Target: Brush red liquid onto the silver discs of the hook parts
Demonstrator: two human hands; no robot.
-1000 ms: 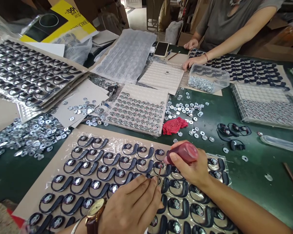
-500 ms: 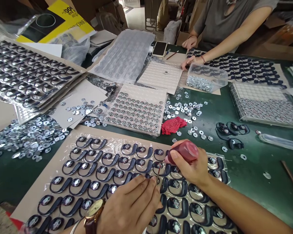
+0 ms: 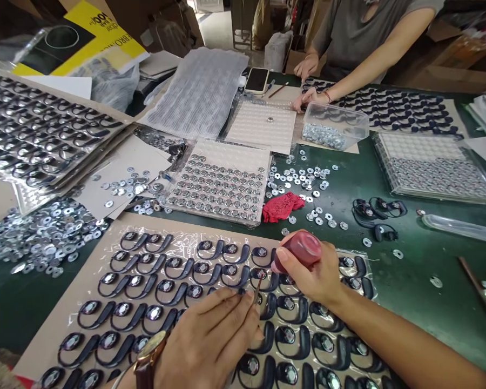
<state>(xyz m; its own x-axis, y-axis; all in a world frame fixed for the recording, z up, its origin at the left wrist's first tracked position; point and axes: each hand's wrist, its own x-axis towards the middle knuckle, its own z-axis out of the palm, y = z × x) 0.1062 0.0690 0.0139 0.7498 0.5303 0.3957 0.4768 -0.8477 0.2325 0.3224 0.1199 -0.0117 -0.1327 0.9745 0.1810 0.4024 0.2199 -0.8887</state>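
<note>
My right hand (image 3: 319,275) is wrapped round a small red squeeze bottle (image 3: 302,249), which lies tilted with its narrow end pointing left. That end is close to a black ear-hook earphone shell (image 3: 260,274) with a round silver speaker part. Between the fingers of my left hand (image 3: 214,329) is a thin pointed tool (image 3: 258,292), its tip at the same shell; whether it is tweezers I cannot tell. A wristwatch (image 3: 149,351) is on my left wrist. Rows of similar shells fill a clear plastic tray (image 3: 182,233) on brown cardboard, partly hidden beneath both hands.
Behind the tray stand a tray of round speakers (image 3: 222,186) and a red cloth (image 3: 282,207). Loose metal washers (image 3: 52,232) are heaped at left. Stacked earphone trays (image 3: 44,129) rise far left. Across the table a co-worker's hands (image 3: 310,97) are beside a clear box (image 3: 336,127).
The whole view has shifted slightly, so things sit a little further left. Both hands keep their grips, with the bottle and the tool still at the same earphone shell.
</note>
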